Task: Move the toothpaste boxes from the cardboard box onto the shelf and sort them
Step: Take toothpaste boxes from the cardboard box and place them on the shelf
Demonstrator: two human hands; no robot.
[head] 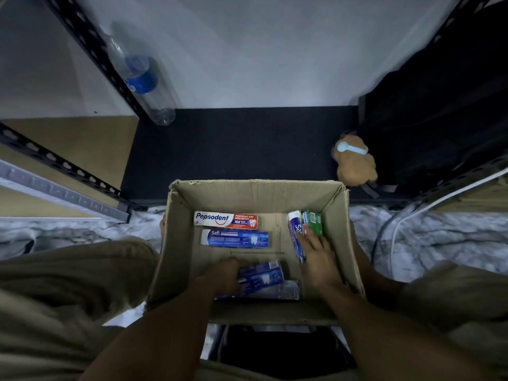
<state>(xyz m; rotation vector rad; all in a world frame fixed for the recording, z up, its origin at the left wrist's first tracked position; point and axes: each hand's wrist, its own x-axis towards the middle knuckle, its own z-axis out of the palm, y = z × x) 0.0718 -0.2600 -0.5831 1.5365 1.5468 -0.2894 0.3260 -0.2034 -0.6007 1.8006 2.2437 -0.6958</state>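
Inside the cardboard box point(178, 243), both hands are at work. The left hand point(220, 276) is a little blurred, but its fingers seem curled round the near end of a blue toothpaste box point(264, 277), which lies on the bottom over a paler box point(283, 292). The right hand point(319, 259) rests with fairly straight fingers on two boxes that lean against the right wall: a blue Safi box point(295, 235) under the fingertips and a green box point(313, 222) just beyond them. I see no clear grip there. Ahead of the left fingers, apart from them, a second Safi box point(234, 237) and a Pepsodent box point(226, 220) lie flat, side by side.

I judge the task to be at the picking step, and early, because no toothpaste box stands on the shelf point(239, 149) yet. The next move needs the right fingers to close round their boxes, then both hands must lift over the rim and go forward to the shelf, with the brands kept separate.

The shelf is a dark low board straight beyond the fingers, before a pale wall. On it, far left of the fingers, a water bottle point(140, 78) stands by the black metal post; far right, a brown plush toy point(354, 160) sits beside a black bag point(439, 105). The cardboard box stands on a marbled floor point(439, 235) between the person's knees.
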